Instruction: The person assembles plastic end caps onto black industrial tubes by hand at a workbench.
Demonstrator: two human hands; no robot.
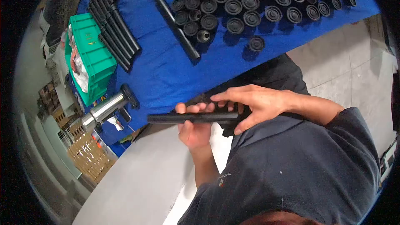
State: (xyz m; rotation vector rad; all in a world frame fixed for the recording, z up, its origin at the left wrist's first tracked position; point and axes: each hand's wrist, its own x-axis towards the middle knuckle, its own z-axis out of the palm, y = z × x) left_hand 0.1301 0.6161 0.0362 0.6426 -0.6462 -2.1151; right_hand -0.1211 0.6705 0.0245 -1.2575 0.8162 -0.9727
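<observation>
A black tube (166, 118) lies sideways across my two hands, close to the front edge of the blue-covered table. My left hand (195, 130) grips it near the middle, thumb below and fingers over the far side. My right hand (260, 104) curves around its right end, index finger stretched along the far side and thumb on the near side. That end of the tube is partly hidden by the palm. Beneath it, near my right thumb, shows a dark piece (228, 130) whose kind I cannot make out.
Several round black ribbed parts (273, 13) stand on the blue cloth (162, 87). One black tube (177, 27) lies alone; several more (118, 29) lie in a row beside a green crate (93, 50). A silver cylindrical tool with a black end (106, 107) is at the left edge.
</observation>
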